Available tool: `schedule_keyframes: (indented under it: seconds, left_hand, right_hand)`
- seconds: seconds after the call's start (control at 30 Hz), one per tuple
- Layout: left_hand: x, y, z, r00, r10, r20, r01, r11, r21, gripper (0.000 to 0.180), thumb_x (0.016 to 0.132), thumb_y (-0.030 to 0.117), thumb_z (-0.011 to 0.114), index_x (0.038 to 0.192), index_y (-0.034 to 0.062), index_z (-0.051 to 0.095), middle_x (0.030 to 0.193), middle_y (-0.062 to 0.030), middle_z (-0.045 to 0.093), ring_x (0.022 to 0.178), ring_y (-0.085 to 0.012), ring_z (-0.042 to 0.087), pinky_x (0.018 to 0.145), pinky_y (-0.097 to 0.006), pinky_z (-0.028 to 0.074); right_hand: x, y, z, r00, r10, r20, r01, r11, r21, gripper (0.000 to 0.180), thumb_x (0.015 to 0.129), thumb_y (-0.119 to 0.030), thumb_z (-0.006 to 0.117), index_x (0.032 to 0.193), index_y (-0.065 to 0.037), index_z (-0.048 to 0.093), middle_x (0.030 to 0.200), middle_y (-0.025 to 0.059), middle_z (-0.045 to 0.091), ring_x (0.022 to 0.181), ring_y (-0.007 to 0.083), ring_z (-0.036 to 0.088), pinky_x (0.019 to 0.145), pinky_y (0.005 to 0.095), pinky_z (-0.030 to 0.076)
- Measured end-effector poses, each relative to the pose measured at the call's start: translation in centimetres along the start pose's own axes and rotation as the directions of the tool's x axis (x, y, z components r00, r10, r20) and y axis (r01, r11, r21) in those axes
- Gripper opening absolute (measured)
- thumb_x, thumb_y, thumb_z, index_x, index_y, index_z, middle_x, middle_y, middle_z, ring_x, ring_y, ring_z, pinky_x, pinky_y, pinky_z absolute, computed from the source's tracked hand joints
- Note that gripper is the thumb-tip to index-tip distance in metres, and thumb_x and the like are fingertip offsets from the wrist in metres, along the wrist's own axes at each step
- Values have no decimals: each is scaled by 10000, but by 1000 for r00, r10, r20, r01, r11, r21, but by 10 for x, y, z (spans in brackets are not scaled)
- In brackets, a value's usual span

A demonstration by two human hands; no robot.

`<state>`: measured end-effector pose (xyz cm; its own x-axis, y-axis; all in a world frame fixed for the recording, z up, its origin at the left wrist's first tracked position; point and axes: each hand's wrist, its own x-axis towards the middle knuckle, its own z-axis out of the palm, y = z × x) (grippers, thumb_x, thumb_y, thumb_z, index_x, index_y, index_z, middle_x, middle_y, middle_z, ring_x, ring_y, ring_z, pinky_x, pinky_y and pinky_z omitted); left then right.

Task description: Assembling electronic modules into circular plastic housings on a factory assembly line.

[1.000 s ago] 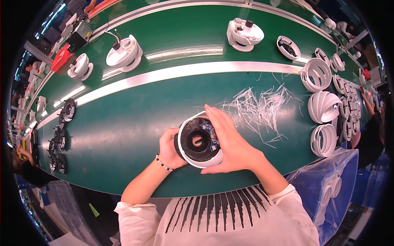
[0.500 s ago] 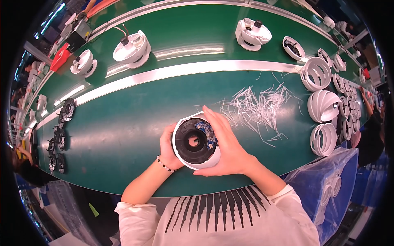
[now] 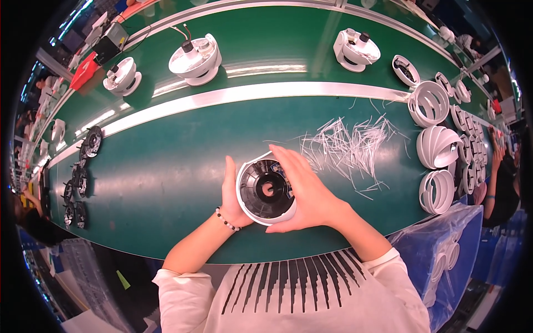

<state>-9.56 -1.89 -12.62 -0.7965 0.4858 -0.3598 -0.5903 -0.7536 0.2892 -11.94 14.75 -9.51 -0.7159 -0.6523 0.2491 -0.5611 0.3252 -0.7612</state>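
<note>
Between my hands, above the green table, is a white round housing (image 3: 283, 217) with a black ring-shaped insert (image 3: 254, 195) in it. A blue circuit board (image 3: 277, 168) shows at the insert's upper right, partly covered by my fingers. My right hand (image 3: 307, 194) wraps the housing's right side, fingers over the top rim and thumb at the bottom. My left hand (image 3: 232, 191) supports the left side, thumb raised off the rim and its other fingers hidden underneath. Skin shows through the insert's central hole.
Thin white strips (image 3: 355, 147) lie heaped right of centre. White rings (image 3: 436, 191) are stacked at the right edge, black round parts (image 3: 81, 182) at the left. Beyond a pale rail stand white dome units (image 3: 195, 62) on a green belt. A plastic-lined blue bin (image 3: 452, 261) is at lower right.
My left thumb has lifted off the housing's rim. The housing has tilted slightly, and my right fingers cover more of the circuit board. The dome units on the belt have shifted right.
</note>
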Motion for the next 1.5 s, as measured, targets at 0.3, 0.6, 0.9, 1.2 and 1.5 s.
schedule_keyframes:
  seconds: [0.3, 0.6, 0.9, 1.2, 1.5]
  left_hand:
    - [-8, -3, -11, 987, 125, 104, -148, 957, 248, 738, 715, 557, 449, 1250, 57, 354, 1210, -148, 447, 1079, -291, 474, 915, -430, 395]
    - [15, -6, 11, 991, 111, 78, -121, 983, 139, 644, 682, 396, 489, 1197, 19, 407, 1145, -151, 493, 1026, -272, 507, 891, -392, 420]
    - [114, 10, 66, 999, 23, 45, -31, 980, 195, 533, 797, 411, 382, 1127, 1, 462, 1107, -172, 522, 999, -297, 522, 890, -417, 417]
    - [251, 70, 84, 950, 305, -72, -277, 925, 261, 476, 879, 342, 300, 1181, -21, 360, 1179, -195, 457, 1076, -317, 472, 905, -475, 390]
    - [309, 88, 42, 865, 501, -42, -438, 791, 427, 523, 865, 293, 495, 1257, 35, 264, 1214, -143, 403, 1144, -278, 401, 914, -493, 366]
  right_hand:
    - [6, -5, -6, 995, -61, 80, 65, 996, -57, 1081, 425, -368, 792, 1253, 51, 237, 1249, 214, 305, 1155, 378, 319, 958, 431, 290]
    - [-11, 3, 2, 964, 6, -265, -32, 995, -95, 1146, 432, -404, 795, 1297, 32, 183, 1278, 222, 294, 1158, 395, 321, 962, 454, 261]
    - [-51, 35, -45, 820, 29, -571, -163, 969, -184, 1041, 548, -334, 782, 1322, -3, 170, 1361, 221, 194, 1254, 366, 219, 1013, 423, 206]
    - [-173, 51, -109, 365, 26, -931, -696, 672, -254, 389, 643, -117, 670, 1008, -41, 561, 1014, 97, 571, 1030, 284, 491, 974, 456, 259]
    - [-213, 103, -131, 141, 252, -957, -939, 340, -49, 361, 682, -31, 598, 1038, -2, 549, 993, 172, 569, 895, 335, 513, 831, 418, 365]
